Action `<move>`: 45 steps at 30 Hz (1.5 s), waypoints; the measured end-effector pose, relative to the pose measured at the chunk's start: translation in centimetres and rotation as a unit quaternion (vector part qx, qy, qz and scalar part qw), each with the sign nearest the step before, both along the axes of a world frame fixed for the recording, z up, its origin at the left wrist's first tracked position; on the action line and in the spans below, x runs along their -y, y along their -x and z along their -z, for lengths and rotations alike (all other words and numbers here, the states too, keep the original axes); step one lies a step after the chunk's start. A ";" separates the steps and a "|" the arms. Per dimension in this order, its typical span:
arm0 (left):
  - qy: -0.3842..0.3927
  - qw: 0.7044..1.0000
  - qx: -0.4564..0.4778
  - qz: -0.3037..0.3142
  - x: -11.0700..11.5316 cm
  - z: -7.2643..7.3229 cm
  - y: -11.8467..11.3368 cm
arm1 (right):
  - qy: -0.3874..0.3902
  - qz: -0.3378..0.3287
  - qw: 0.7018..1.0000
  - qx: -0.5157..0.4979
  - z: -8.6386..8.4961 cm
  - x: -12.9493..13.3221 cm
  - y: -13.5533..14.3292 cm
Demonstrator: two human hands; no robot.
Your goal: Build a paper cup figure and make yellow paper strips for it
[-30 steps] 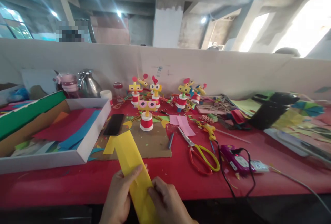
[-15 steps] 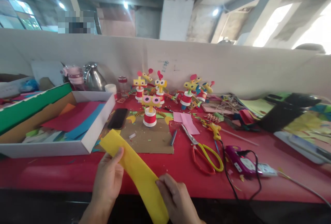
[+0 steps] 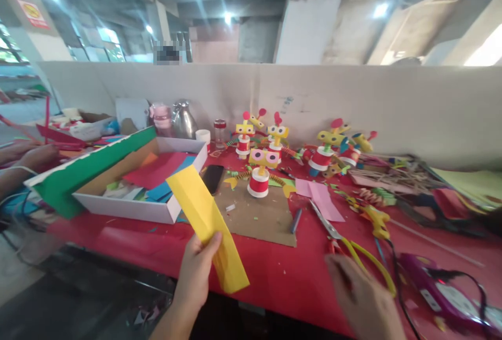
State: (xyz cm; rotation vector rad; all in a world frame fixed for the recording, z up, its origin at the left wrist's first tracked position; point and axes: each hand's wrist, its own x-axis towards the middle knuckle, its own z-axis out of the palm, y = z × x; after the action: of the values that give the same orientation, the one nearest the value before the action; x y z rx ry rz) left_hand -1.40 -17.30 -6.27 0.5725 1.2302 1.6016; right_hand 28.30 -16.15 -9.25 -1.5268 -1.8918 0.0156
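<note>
A folded strip of yellow paper is pinched in my left hand, thumb on top, and slants above the table's front edge. Over the handles of the scissors is my right hand, smeared by motion; it covers most of the red handle, and whether it grips cannot be made out. The blades point away to the left, beside pink paper pieces. Behind the yellow strip, a paper-cup figure with pink-ringed eyes and coiled arms stands on a cardboard sheet.
At left is a white box of coloured paper, its green flap raised. A phone lies beside it. Several similar figures stand farther back. A glue gun and a purple power strip with cords are at right. Another person's hands show far left.
My right hand has let go of the yellow paper and moved right to the scissors. My left hand keeps the strip, now held more upright. The view has swung left.
</note>
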 end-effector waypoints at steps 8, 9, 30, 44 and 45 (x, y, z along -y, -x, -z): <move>-0.094 0.988 -0.122 -0.022 -5.9 0.8 3.1 | 0.189 0.102 0.964 0.159 -2.2 -1.7 -5.0; -0.109 0.986 -0.125 -0.031 -6.9 0.7 3.5 | 0.194 0.096 0.965 0.149 -2.3 -1.8 -4.8; -0.215 0.971 -0.026 -0.096 -18.9 -3.5 6.6 | 0.244 0.026 0.969 -0.025 -3.2 -0.2 -7.8; -0.210 0.970 -0.006 -0.120 -19.0 -2.6 7.7 | 0.438 -0.418 0.669 -0.431 -8.0 -6.8 8.0; -0.210 0.969 -0.007 -0.130 -19.0 -2.7 7.8 | 0.444 -0.443 0.643 -0.439 -8.2 -7.9 9.1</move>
State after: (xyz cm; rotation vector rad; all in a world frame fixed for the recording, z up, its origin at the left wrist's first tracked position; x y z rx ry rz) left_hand -9.19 1.71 -3.62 0.7076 1.0074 2.1086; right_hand 19.23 -8.28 -1.07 -0.5572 -1.5407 1.9850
